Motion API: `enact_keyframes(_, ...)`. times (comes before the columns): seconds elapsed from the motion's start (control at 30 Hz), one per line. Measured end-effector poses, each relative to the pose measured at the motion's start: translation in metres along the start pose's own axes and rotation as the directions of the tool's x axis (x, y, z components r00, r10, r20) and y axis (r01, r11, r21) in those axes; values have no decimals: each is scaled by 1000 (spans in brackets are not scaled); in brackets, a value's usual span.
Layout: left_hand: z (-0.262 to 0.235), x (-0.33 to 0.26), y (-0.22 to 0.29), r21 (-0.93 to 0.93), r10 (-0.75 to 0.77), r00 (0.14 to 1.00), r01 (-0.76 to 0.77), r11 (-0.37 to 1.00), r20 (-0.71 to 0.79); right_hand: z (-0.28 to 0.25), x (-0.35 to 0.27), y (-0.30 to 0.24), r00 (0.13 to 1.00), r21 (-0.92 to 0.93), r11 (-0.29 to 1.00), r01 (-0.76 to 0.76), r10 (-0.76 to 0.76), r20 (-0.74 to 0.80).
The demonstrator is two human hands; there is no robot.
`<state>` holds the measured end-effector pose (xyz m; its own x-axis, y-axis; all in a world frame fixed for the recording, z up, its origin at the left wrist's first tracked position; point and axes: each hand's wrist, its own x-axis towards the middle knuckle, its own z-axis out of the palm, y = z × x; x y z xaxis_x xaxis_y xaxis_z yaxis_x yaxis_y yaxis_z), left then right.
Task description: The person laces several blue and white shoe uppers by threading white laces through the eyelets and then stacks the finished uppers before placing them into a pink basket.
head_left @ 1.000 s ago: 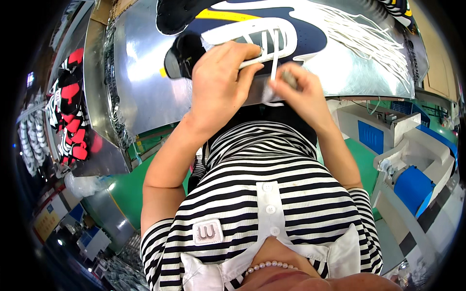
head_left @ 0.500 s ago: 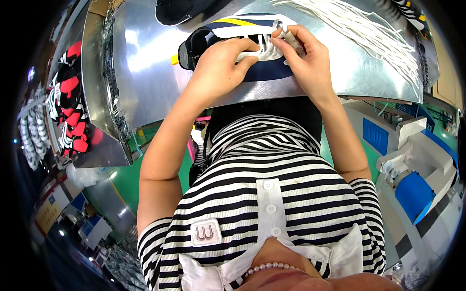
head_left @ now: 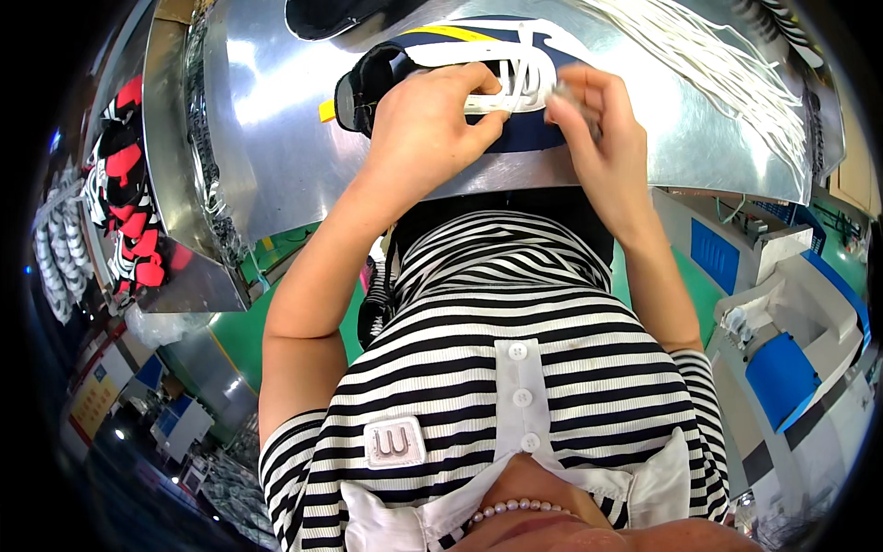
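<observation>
The shoe (head_left: pixel 478 92) in front of me is a dark navy upper with broad white overlays, a thin yellow stripe along its far side and a black padded collar at its left end. It lies on its side on a shiny sheet-metal table (head_left: pixel 276 138), whose surface is smooth and throws back the overhead light. A flat white lace (head_left: pixel 501 103) runs across the white eyelet panel, which has rounded, looping shapes.

My left hand (head_left: pixel 428 129) lies on top of the shoe, covering its middle; the collar sticks out just past my knuckles to the left, and the eyelet panel sits right under my fingertips. These fingers (head_left: pixel 478 120) are curled close together and pinch the lace against the panel. My right hand (head_left: pixel 598 129) is just to the right of them, almost touching; its fingers (head_left: pixel 575 92) are bunched narrow around something small and pale at the lace's end (too blurred to make out what exactly), so I cannot say for certain what they grip.

Beyond my right fingers, a loose bundle of white laces (head_left: pixel 727 64) fans out across the metal, thin and stringy. Far off to the left of my left hand, red and black shoe parts (head_left: pixel 124 202) are stacked beside the table. Another dark shoe (head_left: pixel 331 14) lies past my left fingers at the far edge.
</observation>
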<state>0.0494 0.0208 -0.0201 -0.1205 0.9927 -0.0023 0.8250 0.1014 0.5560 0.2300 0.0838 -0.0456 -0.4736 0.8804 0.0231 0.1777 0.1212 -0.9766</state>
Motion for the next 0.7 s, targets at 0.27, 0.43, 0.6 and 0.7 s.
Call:
enact_keyframes(0.27, -1, 0, -2, -10, -33, 999, 33, 999, 30, -2, -25, 1, 976, -72, 988, -134, 144, 165)
enact_keyframes(0.43, 0, -1, -7, -145, -39, 997, 49, 988, 70, 3, -24, 8, 975, -16, 986, -164, 165, 151)
enact_keyframes(0.6, 2, -13, -3, -175, -28, 998, 38, 984, 60, 1, -26, 13, 915, 188, 913, -363, 310, 260)
enact_keyframes(0.7, 8, -24, 5, -56, 100, 992, -104, 993, -73, 21, -25, 7, 983, -61, 991, -122, 129, 131)
